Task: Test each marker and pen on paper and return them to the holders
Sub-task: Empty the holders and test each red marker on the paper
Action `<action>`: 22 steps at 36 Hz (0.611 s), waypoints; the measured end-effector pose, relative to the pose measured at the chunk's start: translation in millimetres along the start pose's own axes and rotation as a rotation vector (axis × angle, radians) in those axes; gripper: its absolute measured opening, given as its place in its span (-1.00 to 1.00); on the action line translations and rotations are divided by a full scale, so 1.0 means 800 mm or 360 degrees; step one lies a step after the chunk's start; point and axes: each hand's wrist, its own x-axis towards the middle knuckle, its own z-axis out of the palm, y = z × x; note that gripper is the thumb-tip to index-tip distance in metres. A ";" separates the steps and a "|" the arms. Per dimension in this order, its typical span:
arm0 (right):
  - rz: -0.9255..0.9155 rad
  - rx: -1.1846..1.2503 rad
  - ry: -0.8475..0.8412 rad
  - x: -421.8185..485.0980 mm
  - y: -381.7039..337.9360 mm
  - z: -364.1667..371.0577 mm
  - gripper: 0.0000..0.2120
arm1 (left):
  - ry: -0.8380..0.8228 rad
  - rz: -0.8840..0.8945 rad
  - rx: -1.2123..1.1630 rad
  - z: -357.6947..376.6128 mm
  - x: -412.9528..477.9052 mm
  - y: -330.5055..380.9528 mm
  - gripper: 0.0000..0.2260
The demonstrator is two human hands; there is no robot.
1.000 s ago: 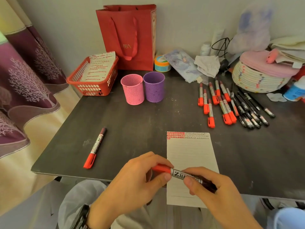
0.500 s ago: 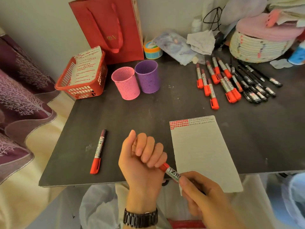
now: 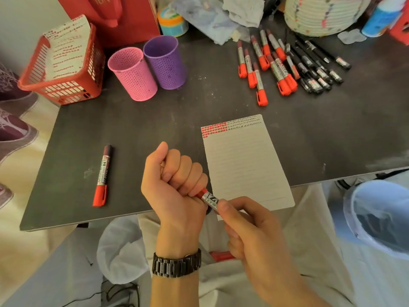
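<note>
Left hand (image 3: 177, 180) fisted round the cap (image 3: 203, 193), right hand (image 3: 250, 229) pinching the barrel: I hold my marker (image 3: 210, 198) at 6 o'clock, opposed grips probably for uncapping. Paper (image 3: 243, 162) lies at 1 o'clock, ready for testing.

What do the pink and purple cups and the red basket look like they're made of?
Pink cup and purple cup: perforated walls, matte; plastic or painted metal, can't tell which. Red basket: likely moulded plastic, slotted walls, slight sheen.
</note>
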 end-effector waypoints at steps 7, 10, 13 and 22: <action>0.0004 0.0022 -0.0117 -0.001 -0.009 0.004 -0.66 | -0.0107 0.0098 0.0064 0.010 -0.002 0.014 -0.56; -0.0108 -0.0219 -0.0208 0.010 -0.017 0.001 -0.69 | -0.0157 0.0103 0.0086 0.003 0.002 0.022 -0.56; -0.0250 -0.0584 -0.0290 0.026 -0.028 -0.010 -0.69 | -0.0200 0.0094 0.0186 -0.012 0.005 0.025 -0.59; -0.0430 -0.1303 -0.0453 0.060 -0.051 -0.030 -0.83 | -0.0204 0.0166 0.1595 -0.066 -0.010 0.032 -0.83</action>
